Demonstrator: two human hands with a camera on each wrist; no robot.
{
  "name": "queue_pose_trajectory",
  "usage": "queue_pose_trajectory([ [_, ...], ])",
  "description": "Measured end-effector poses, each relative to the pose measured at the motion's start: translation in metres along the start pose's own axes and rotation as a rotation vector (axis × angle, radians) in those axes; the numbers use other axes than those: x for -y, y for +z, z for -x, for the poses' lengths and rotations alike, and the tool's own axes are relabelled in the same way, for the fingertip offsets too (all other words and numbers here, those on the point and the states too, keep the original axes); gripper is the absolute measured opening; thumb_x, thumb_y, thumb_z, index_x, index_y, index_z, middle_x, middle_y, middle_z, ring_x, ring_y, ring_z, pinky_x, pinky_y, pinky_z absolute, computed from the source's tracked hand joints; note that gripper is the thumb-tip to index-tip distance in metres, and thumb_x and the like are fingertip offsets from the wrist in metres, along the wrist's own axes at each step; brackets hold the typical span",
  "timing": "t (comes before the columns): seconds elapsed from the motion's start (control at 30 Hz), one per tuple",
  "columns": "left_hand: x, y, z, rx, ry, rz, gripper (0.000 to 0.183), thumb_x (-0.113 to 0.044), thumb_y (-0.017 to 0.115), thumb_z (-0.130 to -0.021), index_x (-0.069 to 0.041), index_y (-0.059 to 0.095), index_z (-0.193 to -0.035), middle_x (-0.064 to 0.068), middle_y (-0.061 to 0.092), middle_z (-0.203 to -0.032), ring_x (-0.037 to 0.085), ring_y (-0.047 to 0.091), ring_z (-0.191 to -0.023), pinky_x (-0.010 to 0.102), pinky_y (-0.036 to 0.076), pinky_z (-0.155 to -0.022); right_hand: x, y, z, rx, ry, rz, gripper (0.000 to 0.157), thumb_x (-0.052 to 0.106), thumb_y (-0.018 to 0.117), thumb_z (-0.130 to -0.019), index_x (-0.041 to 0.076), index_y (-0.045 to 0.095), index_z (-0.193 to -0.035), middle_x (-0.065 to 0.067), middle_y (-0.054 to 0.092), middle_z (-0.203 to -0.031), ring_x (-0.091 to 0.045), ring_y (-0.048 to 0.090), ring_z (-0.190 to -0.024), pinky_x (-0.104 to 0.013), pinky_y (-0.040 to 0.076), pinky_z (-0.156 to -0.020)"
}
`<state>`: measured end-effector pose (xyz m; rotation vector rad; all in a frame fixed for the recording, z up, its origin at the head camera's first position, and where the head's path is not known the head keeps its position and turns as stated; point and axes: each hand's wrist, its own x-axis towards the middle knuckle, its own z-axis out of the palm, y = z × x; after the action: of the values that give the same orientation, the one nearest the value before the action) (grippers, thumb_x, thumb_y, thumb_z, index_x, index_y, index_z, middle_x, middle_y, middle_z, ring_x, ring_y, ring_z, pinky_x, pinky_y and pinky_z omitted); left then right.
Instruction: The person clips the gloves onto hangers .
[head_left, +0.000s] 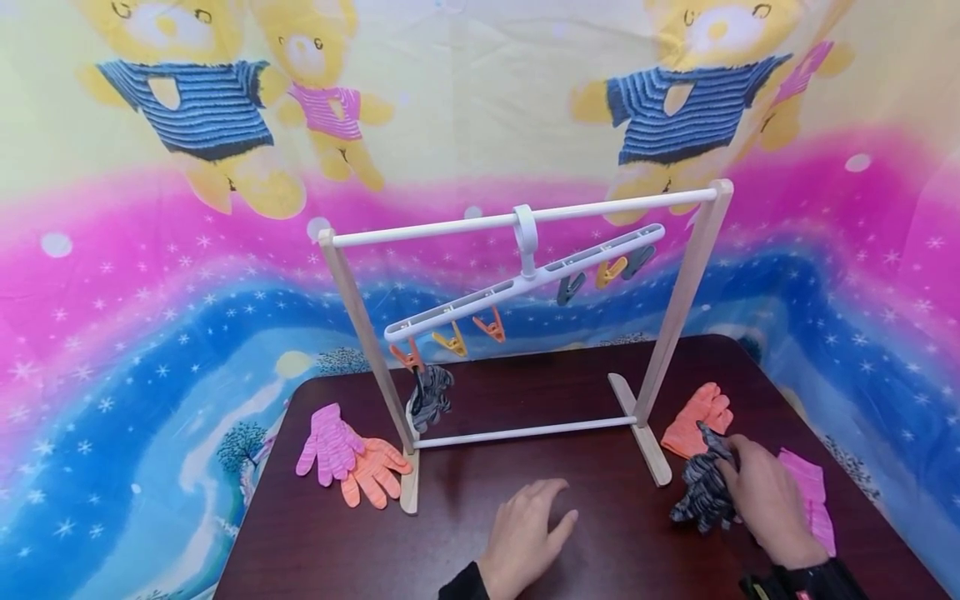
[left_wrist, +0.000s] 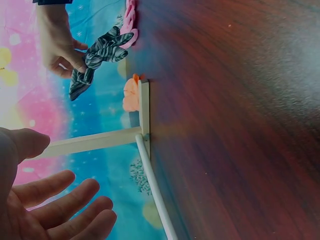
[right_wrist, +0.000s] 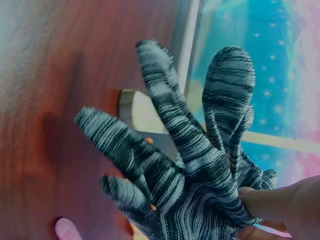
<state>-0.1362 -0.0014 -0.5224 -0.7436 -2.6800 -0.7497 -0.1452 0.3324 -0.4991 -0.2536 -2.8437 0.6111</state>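
A black-and-grey striped knit glove (head_left: pixel 703 487) hangs from my right hand (head_left: pixel 772 500), pinched between thumb and fingers above the table's right side. In the right wrist view the glove (right_wrist: pixel 185 165) fills the middle, its fingers spread and drooping. My left hand (head_left: pixel 525 533) hovers over the front middle of the table, fingers relaxed and holding nothing. Ahead stands a wooden rack with a white top rod (head_left: pixel 450 227), from which a white clip hanger (head_left: pixel 480 296) hangs tilted. An orange clip (head_left: pixel 406 357) at the hanger's left end holds another grey striped glove (head_left: pixel 431 398).
Left of the rack lie a pink glove (head_left: pixel 330 442) and an orange glove (head_left: pixel 375 473). At right are an orange glove (head_left: pixel 697 421) and a pink glove (head_left: pixel 813 496), partly behind my hand. Other clips, including a yellow one (head_left: pixel 452 340), dangle bare. The rack's foot (head_left: pixel 651 454) juts forward.
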Motion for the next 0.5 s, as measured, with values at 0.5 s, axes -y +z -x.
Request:
queue_pose_trajectory([
  [0.5,-0.007,-0.009,-0.012,0.016,-0.023,0.031,0.032,-0.037,0.067,-0.095,-0.021,0.069,-0.122,-0.007,0.073,-0.118,0.011,0.071,-0.104,0.029,0.057,-0.075,0.033,-0.011,0.006,-0.154,-0.069,-0.019,0.022,0.006,0.071,-0.090,-0.002,0.064,-0.110,-0.017,0.065,-0.085,-0.016,0.047,-0.057,-0.027,0.030,-0.044],
])
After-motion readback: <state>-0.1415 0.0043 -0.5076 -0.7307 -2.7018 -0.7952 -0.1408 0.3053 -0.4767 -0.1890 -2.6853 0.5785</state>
